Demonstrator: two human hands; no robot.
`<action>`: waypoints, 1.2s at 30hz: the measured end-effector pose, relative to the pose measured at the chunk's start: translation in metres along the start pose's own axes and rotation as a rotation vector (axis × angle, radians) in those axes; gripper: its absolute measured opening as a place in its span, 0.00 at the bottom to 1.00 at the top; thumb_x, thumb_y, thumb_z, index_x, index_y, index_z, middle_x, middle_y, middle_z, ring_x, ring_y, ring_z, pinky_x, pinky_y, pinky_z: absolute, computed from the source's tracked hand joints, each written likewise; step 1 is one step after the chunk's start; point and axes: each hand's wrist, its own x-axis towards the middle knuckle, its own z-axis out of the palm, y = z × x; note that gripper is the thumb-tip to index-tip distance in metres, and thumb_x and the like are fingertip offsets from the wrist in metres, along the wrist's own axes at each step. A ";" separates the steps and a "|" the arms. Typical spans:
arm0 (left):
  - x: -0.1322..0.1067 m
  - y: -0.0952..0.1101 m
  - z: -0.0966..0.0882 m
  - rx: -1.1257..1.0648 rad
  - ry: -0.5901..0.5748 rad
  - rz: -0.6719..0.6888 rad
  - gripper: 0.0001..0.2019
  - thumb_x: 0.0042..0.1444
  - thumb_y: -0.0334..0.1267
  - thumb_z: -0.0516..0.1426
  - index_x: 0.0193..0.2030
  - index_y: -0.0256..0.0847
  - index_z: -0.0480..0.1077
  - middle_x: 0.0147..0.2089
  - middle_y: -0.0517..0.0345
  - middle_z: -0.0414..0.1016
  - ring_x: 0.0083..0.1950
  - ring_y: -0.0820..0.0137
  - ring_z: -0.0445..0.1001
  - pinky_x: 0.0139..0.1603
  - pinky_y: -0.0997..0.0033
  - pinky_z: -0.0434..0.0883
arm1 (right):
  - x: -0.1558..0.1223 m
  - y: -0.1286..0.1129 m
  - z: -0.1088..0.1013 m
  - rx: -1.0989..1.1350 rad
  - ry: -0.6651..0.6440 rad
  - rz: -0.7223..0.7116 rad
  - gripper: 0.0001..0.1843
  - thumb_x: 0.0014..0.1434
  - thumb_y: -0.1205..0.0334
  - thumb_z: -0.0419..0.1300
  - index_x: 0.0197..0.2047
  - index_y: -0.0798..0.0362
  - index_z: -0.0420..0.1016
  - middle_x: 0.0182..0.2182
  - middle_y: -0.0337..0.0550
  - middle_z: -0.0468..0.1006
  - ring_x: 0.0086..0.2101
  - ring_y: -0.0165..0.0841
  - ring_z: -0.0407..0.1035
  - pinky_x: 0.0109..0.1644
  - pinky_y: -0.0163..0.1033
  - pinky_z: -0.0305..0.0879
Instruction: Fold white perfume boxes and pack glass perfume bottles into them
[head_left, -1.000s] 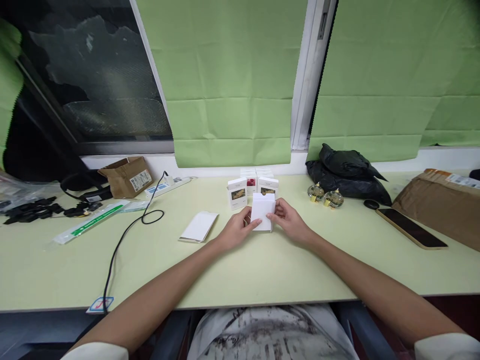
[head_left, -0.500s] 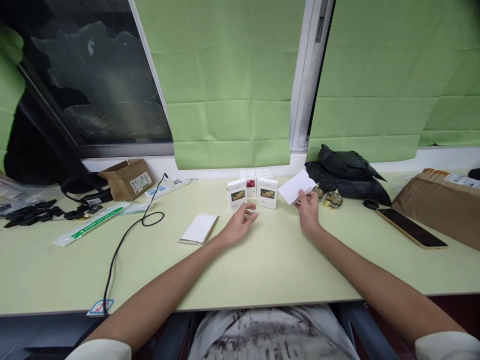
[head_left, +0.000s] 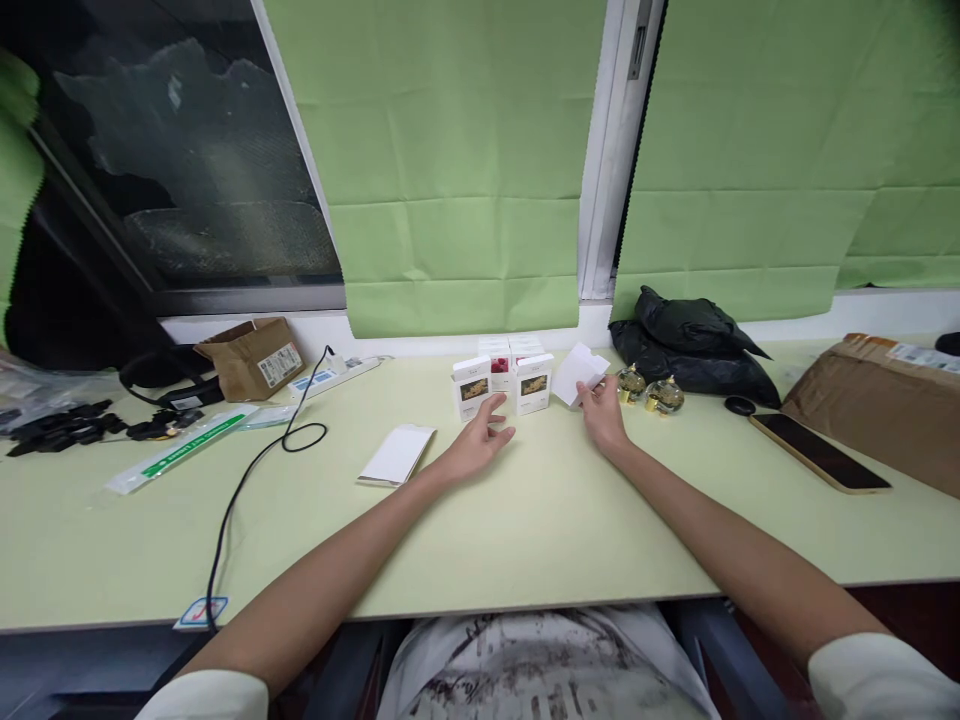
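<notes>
My right hand grips a small white box, tilted and low over the pale green table, just right of a cluster of small white boxes with picture labels. My left hand rests on the table in front of that cluster with its fingers loosely apart and nothing in them. Left of it a flat white carton lies on the table. Two small round glass bottles with gold caps stand right of the held box.
A black bag sits at the back right, with a phone and a brown parcel further right. At the left are a black cable, a power strip, a small cardboard box and black parts.
My right hand took the white box away from my left hand, swung it up to the right, then lowered it beside the box cluster. My left hand let go and stayed put.
</notes>
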 end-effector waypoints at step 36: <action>-0.023 0.037 -0.015 0.529 0.054 0.259 0.15 0.69 0.42 0.53 0.60 0.57 0.70 0.67 0.59 0.65 0.62 0.59 0.72 0.58 0.59 0.74 | -0.069 -0.113 0.027 0.348 -0.210 -0.178 0.25 0.65 0.44 0.65 0.59 0.43 0.64 0.56 0.47 0.78 0.55 0.41 0.74 0.54 0.47 0.78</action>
